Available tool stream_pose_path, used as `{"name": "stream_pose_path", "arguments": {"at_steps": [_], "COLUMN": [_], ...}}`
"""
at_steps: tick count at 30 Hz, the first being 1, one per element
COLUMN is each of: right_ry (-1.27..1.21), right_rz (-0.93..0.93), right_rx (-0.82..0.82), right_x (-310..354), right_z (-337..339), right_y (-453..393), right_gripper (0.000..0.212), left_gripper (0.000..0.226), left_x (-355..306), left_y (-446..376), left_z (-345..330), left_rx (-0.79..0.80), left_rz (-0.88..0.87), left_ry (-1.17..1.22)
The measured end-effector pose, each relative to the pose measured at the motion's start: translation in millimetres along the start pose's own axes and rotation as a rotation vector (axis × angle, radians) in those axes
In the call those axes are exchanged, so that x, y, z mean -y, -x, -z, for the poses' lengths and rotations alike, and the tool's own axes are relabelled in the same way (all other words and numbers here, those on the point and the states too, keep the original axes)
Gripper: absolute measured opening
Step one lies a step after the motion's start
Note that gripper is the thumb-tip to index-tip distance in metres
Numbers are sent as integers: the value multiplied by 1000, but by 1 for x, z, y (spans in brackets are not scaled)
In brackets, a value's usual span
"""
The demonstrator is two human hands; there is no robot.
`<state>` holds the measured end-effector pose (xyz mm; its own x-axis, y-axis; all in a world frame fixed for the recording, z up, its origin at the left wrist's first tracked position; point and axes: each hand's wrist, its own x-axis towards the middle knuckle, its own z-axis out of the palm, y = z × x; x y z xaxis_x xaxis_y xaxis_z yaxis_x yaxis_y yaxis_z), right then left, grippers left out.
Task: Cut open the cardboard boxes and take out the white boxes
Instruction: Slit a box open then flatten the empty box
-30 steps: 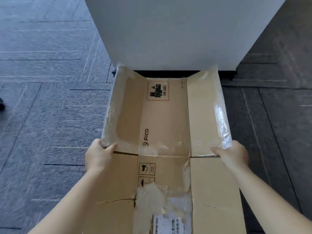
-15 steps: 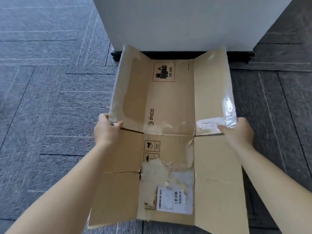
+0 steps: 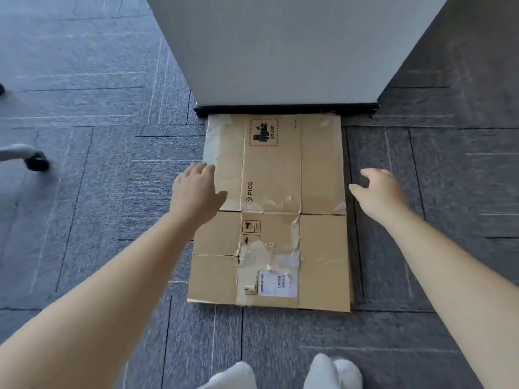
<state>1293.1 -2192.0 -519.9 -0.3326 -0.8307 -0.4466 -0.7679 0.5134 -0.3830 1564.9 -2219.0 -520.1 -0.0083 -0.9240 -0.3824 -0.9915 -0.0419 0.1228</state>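
A: What's nearest?
B: White-socked feet (image 3: 280, 373) on grey carpet (image 3: 84, 220).
A: The hands?
B: Left hand (image 3: 196, 189) and right hand (image 3: 377, 189), fingers loosely spread, holding nothing.
A: The box?
B: Flattened brown cardboard box (image 3: 323, 242) lies against the white cabinet (image 3: 280, 51).

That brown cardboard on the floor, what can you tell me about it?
The flattened cardboard box lies flat on grey carpet, its far edge against the black base of a white cabinet. It shows fold creases, torn clear tape, a PICO logo, a red-bordered UN 3481 battery label and a white barcode sticker. The left hand overlaps its left flap; contact is unclear.
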Motion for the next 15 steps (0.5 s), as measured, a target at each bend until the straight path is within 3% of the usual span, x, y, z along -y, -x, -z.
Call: {"name": "stream_pose_path", "arguments": {"at_steps": [8, 15], "right_ry": [16, 21], "right_rz": [153, 137], "right_rx": [36, -151], "right_x": [82, 95], "right_z": [251, 460], "right_y": [123, 234], "right_gripper": [48, 48], "left_gripper": [57, 51], "left_x": [-108, -221], "left_y": [105, 190], "left_z": [265, 451], "left_rx": [-36, -102], "left_rz": [-258, -486], "left_ry": [-118, -124]}}
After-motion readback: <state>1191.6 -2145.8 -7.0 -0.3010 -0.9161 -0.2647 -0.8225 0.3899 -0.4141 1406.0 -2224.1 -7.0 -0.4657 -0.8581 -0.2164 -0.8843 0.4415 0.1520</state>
